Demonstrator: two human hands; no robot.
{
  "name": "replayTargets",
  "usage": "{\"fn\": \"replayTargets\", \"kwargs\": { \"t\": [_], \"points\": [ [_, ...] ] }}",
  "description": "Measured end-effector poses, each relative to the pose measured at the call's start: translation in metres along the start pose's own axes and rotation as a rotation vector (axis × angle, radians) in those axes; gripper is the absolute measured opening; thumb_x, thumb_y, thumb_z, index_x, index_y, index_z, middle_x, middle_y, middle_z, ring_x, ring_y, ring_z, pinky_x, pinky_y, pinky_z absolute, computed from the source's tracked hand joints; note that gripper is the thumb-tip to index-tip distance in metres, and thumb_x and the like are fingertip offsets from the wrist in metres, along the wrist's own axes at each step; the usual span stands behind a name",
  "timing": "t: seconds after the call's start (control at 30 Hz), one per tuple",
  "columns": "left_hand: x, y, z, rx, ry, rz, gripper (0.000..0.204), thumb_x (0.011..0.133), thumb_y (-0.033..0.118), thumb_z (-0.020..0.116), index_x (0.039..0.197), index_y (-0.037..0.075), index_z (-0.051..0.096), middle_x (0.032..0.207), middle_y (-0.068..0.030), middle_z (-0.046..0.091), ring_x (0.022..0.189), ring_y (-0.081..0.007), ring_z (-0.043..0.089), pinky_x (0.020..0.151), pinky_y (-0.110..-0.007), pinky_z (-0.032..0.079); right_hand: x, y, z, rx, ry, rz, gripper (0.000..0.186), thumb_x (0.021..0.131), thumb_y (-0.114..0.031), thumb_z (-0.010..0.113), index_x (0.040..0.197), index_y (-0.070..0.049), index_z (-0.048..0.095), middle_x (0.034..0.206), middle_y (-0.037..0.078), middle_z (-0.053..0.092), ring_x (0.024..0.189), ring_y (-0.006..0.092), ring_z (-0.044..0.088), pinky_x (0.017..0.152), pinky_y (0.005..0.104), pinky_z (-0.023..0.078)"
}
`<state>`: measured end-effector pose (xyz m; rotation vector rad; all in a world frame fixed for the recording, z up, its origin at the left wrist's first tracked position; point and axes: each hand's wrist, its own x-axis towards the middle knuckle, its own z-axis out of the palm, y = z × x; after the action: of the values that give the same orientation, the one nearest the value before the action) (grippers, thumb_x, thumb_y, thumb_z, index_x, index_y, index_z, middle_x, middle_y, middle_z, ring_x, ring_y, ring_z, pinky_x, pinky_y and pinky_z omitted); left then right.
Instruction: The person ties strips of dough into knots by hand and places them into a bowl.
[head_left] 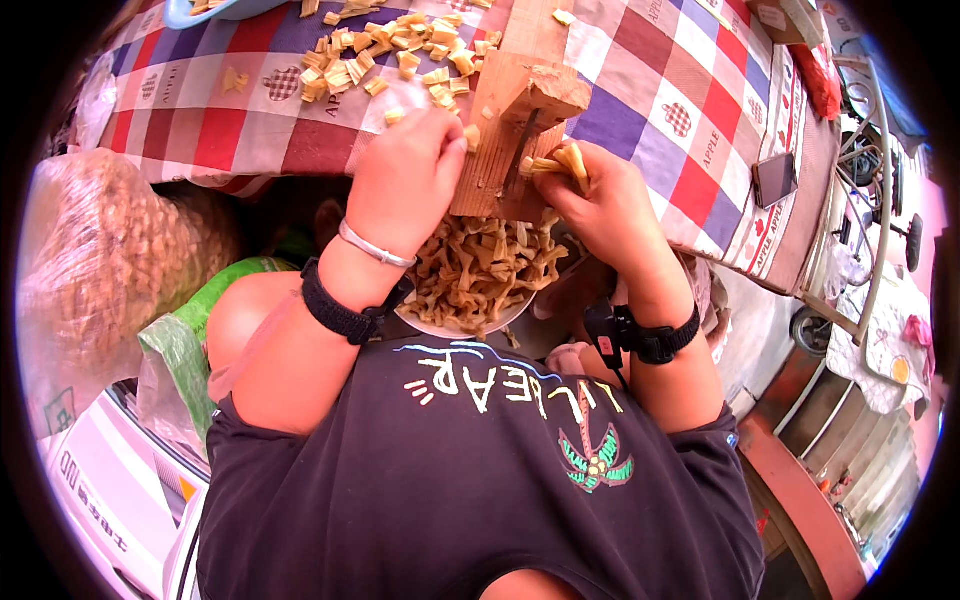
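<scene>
My right hand pinches a yellowish, pleated strip-like piece beside the right edge of a wooden stand. The stand is a flat board with a raised block and a dark, narrow metal part under it. To the left of the board, my left hand is closed, thumb against curled fingers; what it holds, if anything, is hidden. One small pale piece shows right by its thumb. Below the board's near end, a bowl is heaped with twisted, tan pieces.
Loose yellowish pieces lie scattered on the checked tablecloth, near a blue basin. A phone rests at the table's right edge. A large clear bag of tan pieces stands at the left, by a green bag.
</scene>
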<state>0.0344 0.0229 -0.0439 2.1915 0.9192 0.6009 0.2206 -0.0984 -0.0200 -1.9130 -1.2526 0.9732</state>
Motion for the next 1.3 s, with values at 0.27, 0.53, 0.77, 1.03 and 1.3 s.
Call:
{"fn": "replayTargets", "kwargs": {
  "t": [0.27,0.53,0.77,1.03,1.3],
  "points": [
    [-0.008,0.036,-0.021,-0.419,-0.176,-0.009,0.037,0.095,0.021,0.069,0.122,-0.002,0.060,0.104,-0.0158,0.066,0.096,-0.0283,0.067,0.087,-0.036,0.052,-0.022,-0.028,-0.018,0.775,-0.132,0.134,0.026,0.096,-0.019,0.073,0.114,-0.002,0.066,0.094,-0.005,0.065,0.081,0.0038,0.058,0.071,0.0215,0.047],
    [-0.013,0.035,-0.023,-0.655,-0.390,-0.331,0.025,0.103,0.025,0.062,0.114,0.003,0.066,0.084,0.0039,0.058,0.070,-0.0030,0.051,0.064,-0.020,0.044,-0.017,-0.019,-0.014,0.541,0.085,-0.006,0.014,0.097,-0.015,0.071,0.098,-0.003,0.063,0.087,-0.005,0.057,0.078,0.0032,0.052,0.069,0.0203,0.044],
    [-0.005,0.004,0.006,-0.181,-0.176,-0.008,0.023,0.098,0.020,0.066,0.109,0.000,0.065,0.086,-0.0061,0.065,0.075,-0.0147,0.060,0.069,-0.031,0.049,-0.001,0.004,0.015,0.205,0.210,-0.063,0.020,0.091,-0.012,0.074,0.100,0.001,0.062,0.083,0.009,0.066,0.074,0.0173,0.062,0.068,0.0300,0.050],
    [-0.010,0.008,-0.016,-0.727,-0.132,-0.411,0.029,0.105,0.016,0.053,0.125,-0.002,0.063,0.101,-0.0077,0.068,0.087,-0.0155,0.063,0.080,-0.031,0.053,-0.013,-0.002,0.005,0.546,-0.073,0.075,0.033,0.093,-0.019,0.074,0.115,0.000,0.059,0.089,0.006,0.069,0.083,0.0143,0.069,0.072,0.0281,0.053],
    [-0.012,0.021,-0.034,-1.181,-0.303,-0.459,0.023,0.102,0.011,0.057,0.122,0.000,0.060,0.097,-0.0065,0.065,0.084,-0.0144,0.062,0.078,-0.030,0.053,-0.037,-0.032,0.004,0.105,-0.286,0.071,0.043,0.092,-0.029,0.075,0.119,0.002,0.062,0.094,0.015,0.070,0.078,0.0179,0.068,0.072,0.0310,0.054]
  ]
}}
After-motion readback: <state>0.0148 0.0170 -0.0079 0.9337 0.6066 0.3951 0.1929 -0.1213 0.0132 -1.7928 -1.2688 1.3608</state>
